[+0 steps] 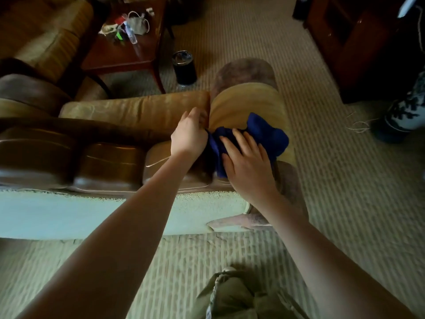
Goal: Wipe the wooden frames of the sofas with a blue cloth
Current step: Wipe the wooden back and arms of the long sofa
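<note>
I stand behind a sofa with brown leather back cushions and a tan armrest. A blue cloth lies bunched over the armrest's near end. My right hand lies flat on the cloth with spread fingers, pressing it against the armrest. My left hand is just left of the cloth, in the gap between the seat cushion and the armrest; its fingers curl into the gap, and whether they hold the cloth's edge is hidden. The sofa's pale back panel faces me.
A dark red wooden side table with small clutter stands beyond the sofa, a second sofa at far left. A dark tumbler sits on the striped carpet. A dark cabinet and a patterned vase are at right.
</note>
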Demonstrator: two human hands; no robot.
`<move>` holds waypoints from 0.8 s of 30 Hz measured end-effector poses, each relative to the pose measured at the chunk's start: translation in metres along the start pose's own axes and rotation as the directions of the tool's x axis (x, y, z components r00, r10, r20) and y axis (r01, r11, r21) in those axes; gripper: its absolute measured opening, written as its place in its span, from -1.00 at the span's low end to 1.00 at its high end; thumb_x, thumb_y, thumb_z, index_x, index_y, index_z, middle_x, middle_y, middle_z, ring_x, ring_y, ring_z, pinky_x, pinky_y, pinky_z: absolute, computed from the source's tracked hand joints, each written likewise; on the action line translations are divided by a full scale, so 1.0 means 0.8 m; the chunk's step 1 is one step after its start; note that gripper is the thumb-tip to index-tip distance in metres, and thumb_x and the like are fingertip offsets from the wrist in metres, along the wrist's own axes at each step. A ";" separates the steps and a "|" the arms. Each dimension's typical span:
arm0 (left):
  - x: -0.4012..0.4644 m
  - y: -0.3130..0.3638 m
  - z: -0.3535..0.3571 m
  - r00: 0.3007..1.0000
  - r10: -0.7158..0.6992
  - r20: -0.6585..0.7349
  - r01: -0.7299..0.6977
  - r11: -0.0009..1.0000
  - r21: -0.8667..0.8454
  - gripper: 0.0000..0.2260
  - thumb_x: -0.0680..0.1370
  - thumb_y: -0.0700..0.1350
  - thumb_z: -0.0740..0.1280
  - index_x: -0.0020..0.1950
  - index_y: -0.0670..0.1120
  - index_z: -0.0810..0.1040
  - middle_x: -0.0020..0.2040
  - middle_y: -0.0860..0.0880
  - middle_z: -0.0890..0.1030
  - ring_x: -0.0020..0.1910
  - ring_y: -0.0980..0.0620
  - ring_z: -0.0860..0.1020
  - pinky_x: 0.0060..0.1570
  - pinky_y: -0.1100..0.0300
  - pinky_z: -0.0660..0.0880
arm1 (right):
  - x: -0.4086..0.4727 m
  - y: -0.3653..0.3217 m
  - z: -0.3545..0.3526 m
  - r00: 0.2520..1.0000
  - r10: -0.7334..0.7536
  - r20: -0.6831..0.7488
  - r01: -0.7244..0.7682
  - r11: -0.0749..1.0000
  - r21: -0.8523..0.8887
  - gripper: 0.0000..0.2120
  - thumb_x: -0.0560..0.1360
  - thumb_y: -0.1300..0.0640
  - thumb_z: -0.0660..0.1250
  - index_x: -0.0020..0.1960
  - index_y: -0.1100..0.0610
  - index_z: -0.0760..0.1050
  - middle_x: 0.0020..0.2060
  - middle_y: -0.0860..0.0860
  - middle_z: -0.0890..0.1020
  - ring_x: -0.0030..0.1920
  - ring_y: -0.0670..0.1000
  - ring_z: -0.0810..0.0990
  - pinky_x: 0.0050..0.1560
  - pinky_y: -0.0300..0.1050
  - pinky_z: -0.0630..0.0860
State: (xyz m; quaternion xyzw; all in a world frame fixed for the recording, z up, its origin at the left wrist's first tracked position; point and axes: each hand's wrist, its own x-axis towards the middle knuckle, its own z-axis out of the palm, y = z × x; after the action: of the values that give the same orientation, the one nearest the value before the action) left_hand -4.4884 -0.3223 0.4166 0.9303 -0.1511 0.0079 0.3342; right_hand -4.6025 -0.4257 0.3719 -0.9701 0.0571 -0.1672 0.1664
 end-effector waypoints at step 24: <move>0.026 0.007 -0.007 0.953 0.018 0.303 0.018 0.993 -0.116 -0.77 0.55 -0.19 0.15 0.07 0.03 0.54 0.21 -0.02 0.53 0.24 -0.08 0.44 0.35 -0.08 0.22 | 0.090 -0.026 -0.020 0.791 0.563 0.239 -0.578 0.816 -0.007 -0.62 0.58 -0.14 0.07 -0.27 0.06 0.42 -0.28 0.03 0.51 -0.11 0.13 0.51 -0.10 -0.02 0.34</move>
State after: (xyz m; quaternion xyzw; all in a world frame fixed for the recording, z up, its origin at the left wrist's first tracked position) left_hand -4.4694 -0.3286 0.4266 0.8992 -0.2007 -0.1440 0.3612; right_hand -4.5396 -0.4232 0.4154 -0.9140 0.3219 0.0025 0.2469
